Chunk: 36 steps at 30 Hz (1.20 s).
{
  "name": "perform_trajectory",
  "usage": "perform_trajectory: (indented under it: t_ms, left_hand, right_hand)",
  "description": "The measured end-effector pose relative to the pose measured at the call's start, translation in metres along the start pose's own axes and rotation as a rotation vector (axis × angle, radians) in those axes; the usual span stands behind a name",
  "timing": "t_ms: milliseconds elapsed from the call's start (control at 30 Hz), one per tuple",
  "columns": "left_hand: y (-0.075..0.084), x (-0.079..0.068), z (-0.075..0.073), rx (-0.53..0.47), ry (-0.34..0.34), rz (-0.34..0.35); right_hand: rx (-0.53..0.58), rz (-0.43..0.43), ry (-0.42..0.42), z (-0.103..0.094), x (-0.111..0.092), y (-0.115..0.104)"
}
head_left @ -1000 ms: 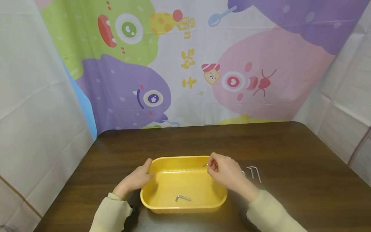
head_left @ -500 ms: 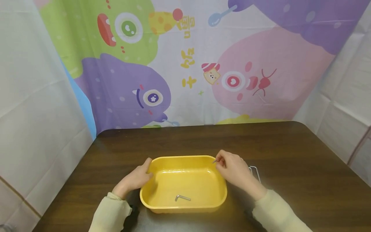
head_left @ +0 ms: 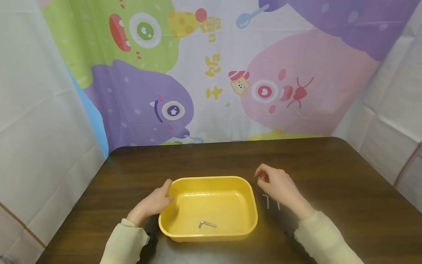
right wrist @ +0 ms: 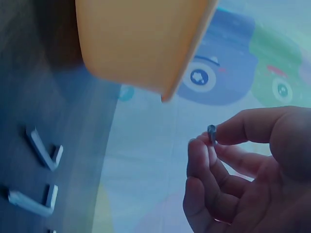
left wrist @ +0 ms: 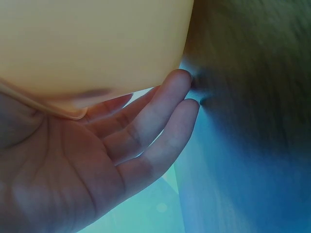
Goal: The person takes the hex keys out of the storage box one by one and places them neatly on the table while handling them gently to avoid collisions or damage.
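Note:
In the head view a yellow tray (head_left: 211,209) rests on the table, with one silver L-shaped hex key (head_left: 207,224) lying on its floor. My left hand (head_left: 151,203) holds the tray's left side, thumb over the rim. Its fingers (left wrist: 160,116) lie along the outside of the wall in the left wrist view. Off the tray's right edge, my right hand (head_left: 280,185) pinches a small hex key (right wrist: 212,134) between thumb and fingertips, above the table. Below that hand lie more hex keys (head_left: 267,201), partly hidden by it; the right wrist view shows several (right wrist: 34,203).
A dark wooden table (head_left: 346,190) carries everything. Behind it hangs a cloth (head_left: 217,121) printed with cartoon monsters, and pale sheets (head_left: 43,121) hang at both sides.
My right hand has moved right and slightly away from me, from over the tray's back right corner to beyond its rim, still pinching the hex key. The left hand stays put.

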State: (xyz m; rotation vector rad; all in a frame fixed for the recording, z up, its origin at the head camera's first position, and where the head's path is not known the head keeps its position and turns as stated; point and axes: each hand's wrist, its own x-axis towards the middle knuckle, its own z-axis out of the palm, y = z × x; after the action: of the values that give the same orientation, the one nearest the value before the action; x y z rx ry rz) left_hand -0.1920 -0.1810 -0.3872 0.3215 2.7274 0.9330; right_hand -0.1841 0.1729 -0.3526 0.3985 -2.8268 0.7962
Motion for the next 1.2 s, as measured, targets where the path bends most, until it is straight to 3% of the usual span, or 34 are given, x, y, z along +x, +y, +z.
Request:
perform_trajectory:
  t_ms: [667,1200]
  left_hand:
    - [0.001,0.000,-0.002,-0.010,-0.009,0.005]
    - [-0.002,0.002,0.002,-0.040,0.008,0.002]
  right_hand:
    - [-0.098,0.113,-0.121,-0.023,0.007,0.038]
    - [-0.087,0.227,-0.226,-0.028,0.008,0.072]
